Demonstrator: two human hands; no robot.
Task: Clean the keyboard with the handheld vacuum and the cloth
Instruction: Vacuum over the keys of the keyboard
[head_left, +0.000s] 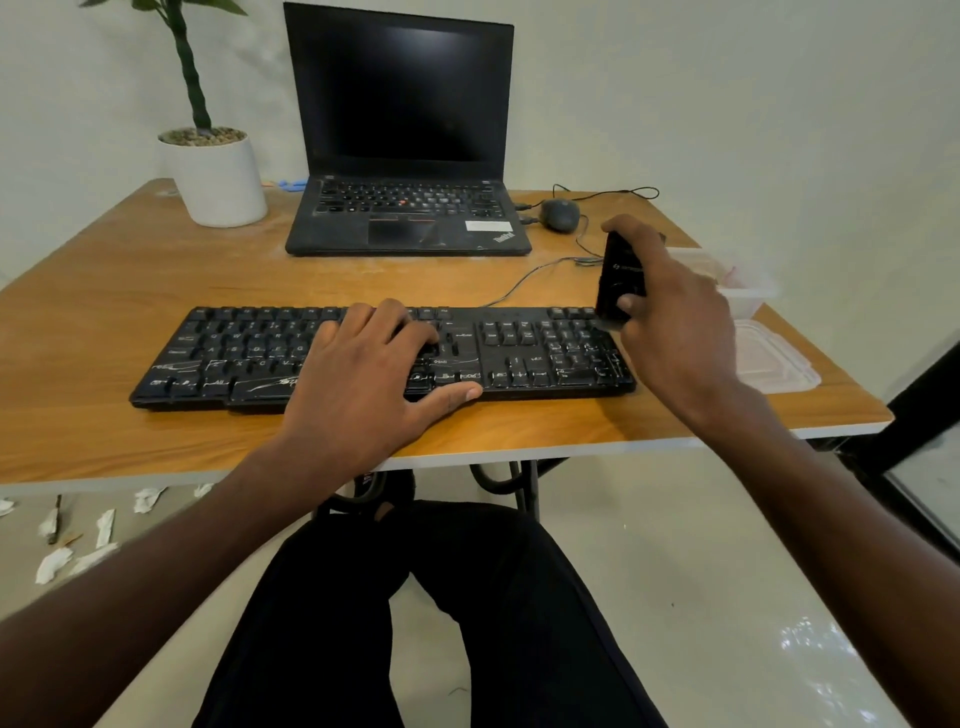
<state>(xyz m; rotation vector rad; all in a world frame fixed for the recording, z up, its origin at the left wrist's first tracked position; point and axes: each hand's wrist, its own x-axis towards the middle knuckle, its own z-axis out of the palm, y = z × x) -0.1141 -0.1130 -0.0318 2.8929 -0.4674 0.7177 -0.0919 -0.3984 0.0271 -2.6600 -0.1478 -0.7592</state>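
A black keyboard (234, 358) lies across the front of the wooden table (104, 291), its keys smeared with white marks. My left hand (374, 369) rests flat on the middle keys, thumb along the front edge. My right hand (675, 317) grips a black handheld vacuum (618, 275) upright, its lower end at the keyboard's top right corner above the number pad. No cloth is in view.
An open black laptop (405, 208) stands behind the keyboard, with a wired mouse (560, 214) to its right. A white plant pot (218, 176) sits at the back left. Clear plastic containers (769, 358) lie at the right edge. Paper scraps (78, 540) litter the floor at left.
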